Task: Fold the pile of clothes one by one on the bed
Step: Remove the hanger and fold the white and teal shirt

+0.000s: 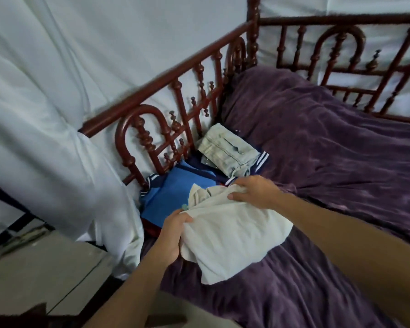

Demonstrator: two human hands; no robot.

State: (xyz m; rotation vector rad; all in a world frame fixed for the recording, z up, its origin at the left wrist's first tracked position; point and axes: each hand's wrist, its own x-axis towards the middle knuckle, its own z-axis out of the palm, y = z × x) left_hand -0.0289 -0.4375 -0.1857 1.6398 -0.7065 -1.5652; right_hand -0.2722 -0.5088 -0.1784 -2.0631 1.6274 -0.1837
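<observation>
1. Head view, the hands: the left hand (173, 229) has its fingers curled round the near left edge of the white garment (232, 235). The right hand (256, 190) clamps the bunched far edge, fingers over the top and thumb tucked beneath. Neither hand is spread flat; both pinch cloth.
2. Same view, the task's thing: the white garment looks folded into a thick bundle, held just over the purple bedspread (317, 138). I'd say it is gripped at two opposite edges so the folds don't slide apart.
3. The stack: a blue garment (173, 192) lies flat against the wooden bed rail (175, 74), and folded pale denim (227, 152) sits just beyond it on dark cloth with white stripes. Tucked in the corner, they leave the bed's middle free for folding.
4. My guess is that the bundle is bound for that stack; the loose bunch under the right hand may need tidying.
5. A white sheet (45, 114) hangs over the rail at the left
</observation>
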